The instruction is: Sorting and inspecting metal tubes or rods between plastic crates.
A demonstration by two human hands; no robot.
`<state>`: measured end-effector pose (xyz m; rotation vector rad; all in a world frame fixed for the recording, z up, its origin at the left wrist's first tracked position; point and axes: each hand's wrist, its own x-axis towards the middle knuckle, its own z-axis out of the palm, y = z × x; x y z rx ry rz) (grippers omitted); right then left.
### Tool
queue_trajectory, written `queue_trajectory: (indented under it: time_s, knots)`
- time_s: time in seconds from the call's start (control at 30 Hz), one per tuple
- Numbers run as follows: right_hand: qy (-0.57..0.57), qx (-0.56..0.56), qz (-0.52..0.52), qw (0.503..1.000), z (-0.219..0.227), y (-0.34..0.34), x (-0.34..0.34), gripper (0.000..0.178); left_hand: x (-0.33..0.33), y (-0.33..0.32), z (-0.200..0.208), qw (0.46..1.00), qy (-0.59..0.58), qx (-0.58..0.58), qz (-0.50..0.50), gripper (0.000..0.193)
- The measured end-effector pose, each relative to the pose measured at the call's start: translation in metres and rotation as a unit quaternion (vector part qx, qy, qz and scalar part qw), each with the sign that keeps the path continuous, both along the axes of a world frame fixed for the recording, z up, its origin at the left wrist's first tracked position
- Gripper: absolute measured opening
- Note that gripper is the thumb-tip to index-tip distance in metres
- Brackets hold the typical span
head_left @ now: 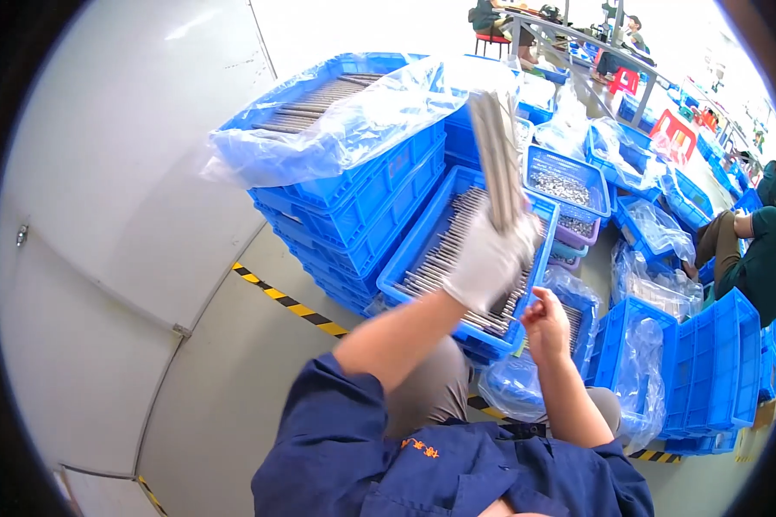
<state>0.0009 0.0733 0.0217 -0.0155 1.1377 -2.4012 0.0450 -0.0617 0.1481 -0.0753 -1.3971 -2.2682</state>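
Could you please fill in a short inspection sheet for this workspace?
Surface: grey floor, marked with black-and-yellow tape.
Things in hand: metal rods, bundled above a blue bin of similar rods.
Clutter: stacked blue crates, with clear plastic sheeting draped over the top one.
Hands: left hand, white-gloved, grips the bundle; right hand, ungloved, fingers curled, contents unclear.
Cables: nothing seen.
Surroundings: white wall panels at left; red stool and a person in dark green at right.

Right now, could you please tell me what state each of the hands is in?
Left hand: closed around a bundle of metal rods.
Right hand: loosely curled, nothing visibly held.
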Motion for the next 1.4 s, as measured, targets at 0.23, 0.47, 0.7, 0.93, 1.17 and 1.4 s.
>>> queue_trajectory:
  time_s: [0.23, 0.47, 0.7, 0.93, 1.17, 1.4]
  knots:
    - [-0.070, 0.037, -0.055, 0.995, -0.041, 0.075, -0.048, 0.015, 0.012, -0.157, 0.140, 0.990, -0.039, 0.013, 0.136, 0.014]
    - [-0.132, 0.010, -0.044, 0.990, -0.063, 0.079, -0.060, 0.015, 0.013, -0.290, 0.151, 0.957, -0.188, 0.062, 0.211, 0.019]
    - [-0.119, 0.000, -0.037, 0.992, -0.055, 0.083, -0.060, 0.015, 0.009, -0.310, 0.136, 0.942, -0.217, 0.138, 0.216, 0.021]
    - [-0.137, -0.016, -0.024, 0.990, -0.049, 0.081, -0.058, 0.017, 0.007, -0.396, 0.125, 0.723, -0.509, -0.387, 0.262, 0.016]
    - [-0.146, -0.032, -0.025, 0.988, -0.040, 0.087, -0.060, 0.018, -0.022, -0.386, 0.115, 0.591, -0.625, -0.440, 0.256, 0.015]
    - [-0.144, -0.057, -0.020, 0.988, -0.031, 0.090, -0.057, 0.018, -0.037, -0.305, 0.123, 0.437, -0.629, -0.617, 0.181, 0.024]
